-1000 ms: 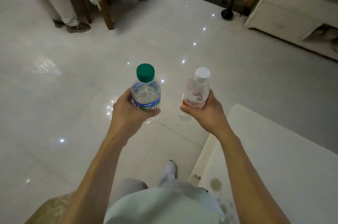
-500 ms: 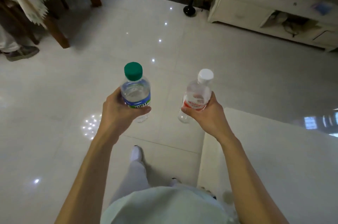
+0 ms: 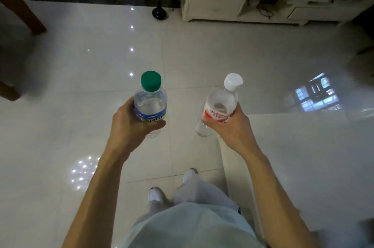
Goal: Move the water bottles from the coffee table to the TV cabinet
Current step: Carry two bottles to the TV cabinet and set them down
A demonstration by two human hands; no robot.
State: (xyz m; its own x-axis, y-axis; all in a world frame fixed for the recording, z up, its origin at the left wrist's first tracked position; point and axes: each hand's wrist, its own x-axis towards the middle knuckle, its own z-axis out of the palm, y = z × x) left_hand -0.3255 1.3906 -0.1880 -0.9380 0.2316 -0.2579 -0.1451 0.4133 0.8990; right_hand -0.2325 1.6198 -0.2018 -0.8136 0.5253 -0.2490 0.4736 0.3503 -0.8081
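Green-capped bottle point(image 3: 150, 106): clear, blue-and-green label, near upright. It is held in the air over the floor point(image 3: 81, 90), well short of the TV cabinet point(image 3: 218, 6), on the wearer's side of it. The left hand point(image 3: 129, 126) grasps it round the lower body. The thumb is curled across the bottom of the label; the fingers wrap behind and are mostly hidden. The bottle's base shows under the hand.

White-capped bottle point(image 3: 219, 104): clear, red-and-white label, tilted, with its cap leaning right and toward the cabinet. The right hand point(image 3: 230, 129) grasps it at the label, thumb and fingers curled round it. Its base pokes out below the hand, to the left.

The bottles are side by side and apart, about equally far from the cabinet. Neither touches any furniture.

Coffee table point(image 3: 313, 166): pale glossy top, across the open floor from the cabinet, under the right forearm. Its corner nearest the cabinet lies just below the right hand.

The cabinet is low, off-white and scuffed, and runs along the far edge of the floor. Its open middle bay holds dark cables point(image 3: 264, 10). Small items on its top are too blurred to identify.

Black vase point(image 3: 159, 12): on the floor just beside the cabinet's left end, stems rising from it. Wooden furniture leg point(image 3: 24, 11): well left of the cabinet. The floor is glossy pale tile with bright light spots. A window reflection point(image 3: 315, 94) lies in front of the cabinet's right half.

White shoes point(image 3: 155, 194) stand on the floor beside the coffee table, toes toward the cabinet.
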